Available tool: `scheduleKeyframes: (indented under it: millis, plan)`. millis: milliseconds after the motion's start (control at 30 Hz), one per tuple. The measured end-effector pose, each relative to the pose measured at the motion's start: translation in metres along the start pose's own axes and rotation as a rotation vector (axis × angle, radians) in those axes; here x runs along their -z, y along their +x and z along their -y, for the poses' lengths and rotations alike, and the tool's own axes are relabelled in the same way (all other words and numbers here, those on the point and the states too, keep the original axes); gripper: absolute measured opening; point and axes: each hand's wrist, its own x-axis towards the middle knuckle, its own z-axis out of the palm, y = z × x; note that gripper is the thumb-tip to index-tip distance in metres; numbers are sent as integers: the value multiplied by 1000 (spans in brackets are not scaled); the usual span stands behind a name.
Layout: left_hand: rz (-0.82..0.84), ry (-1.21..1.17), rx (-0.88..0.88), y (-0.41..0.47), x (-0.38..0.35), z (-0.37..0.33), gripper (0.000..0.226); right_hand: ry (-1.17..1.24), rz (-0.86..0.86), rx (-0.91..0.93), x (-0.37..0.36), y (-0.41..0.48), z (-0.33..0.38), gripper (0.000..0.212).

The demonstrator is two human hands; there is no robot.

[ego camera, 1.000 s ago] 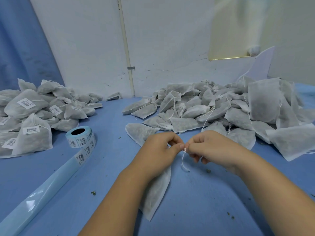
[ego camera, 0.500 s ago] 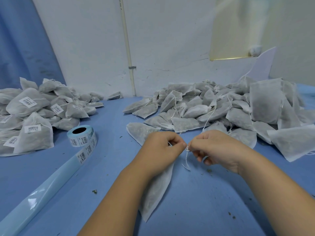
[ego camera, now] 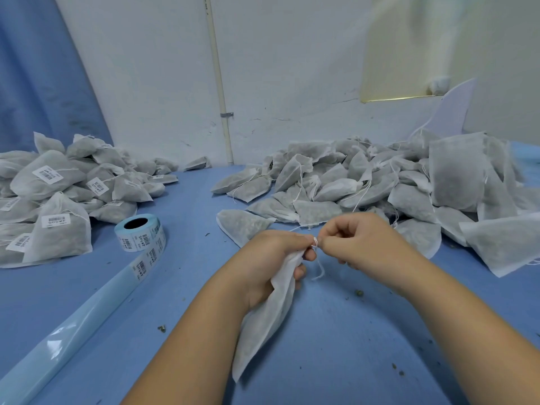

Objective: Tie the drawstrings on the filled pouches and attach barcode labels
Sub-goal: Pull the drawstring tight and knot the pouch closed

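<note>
Since a second ago your hands have drawn closer and the slack in the string (ego camera: 315,243) has shortened into a small loop at the pouch's neck, with a short tail dangling below. Your left hand (ego camera: 271,258) is clenched round the gathered neck of the pouch (ego camera: 263,325), which hangs from your fist with its bottom corner reaching down to the blue table (ego camera: 336,346) between your forearms. Your right hand (ego camera: 365,241) has thumb and forefinger pinched on the string right at that loop, the other fingers curled in behind. Expect the pouch to handle as light and floppy: thin fabric with loose filling that likely shifts and sags, so it gives you no stiffness to pull against. Keep your hold at the bunched neck, just below the knot, where the cloth is thickest; gripping the belly would probably only squash the contents. The string looks thin and smooth, so it may slip unless you pinch it close to the loop. Your label roll (ego camera: 140,233) sits well to the left, near the heap of labelled pouches (ego camera: 52,200); the heap of untied pouches (ego camera: 380,182) lies just beyond your hands.
</note>
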Motion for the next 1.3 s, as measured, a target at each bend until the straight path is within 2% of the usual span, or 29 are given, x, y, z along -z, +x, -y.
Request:
scheduleKeyframes:
  millis: [133, 267, 433, 600, 800, 1133, 1300]
  plan:
    - [26, -139, 84, 0, -3, -2, 17, -29, -91, 118, -4, 0, -1, 9]
    - [17, -174, 98, 0, -5, -2, 17, -145, -135, 206, -7, -1, -1, 16]
    - [-15, -208, 108, 1, -6, -1, 19, -244, -196, 255, -6, -1, -1, 14]
    - [-66, -226, 103, 2, -6, 0, 18, -240, -234, 294, -3, -1, 1, 16]
    - [-52, -230, 87, 2, -9, 0, 11, -283, -190, 297, -5, -2, -2, 3]
    - [-76, -156, 7, 4, -7, 5, 15, -295, -186, 258, -5, 0, -4, 10]
    - [-86, -82, -16, 6, -2, 6, 12, -197, -167, 181, -2, 4, -7, 17]
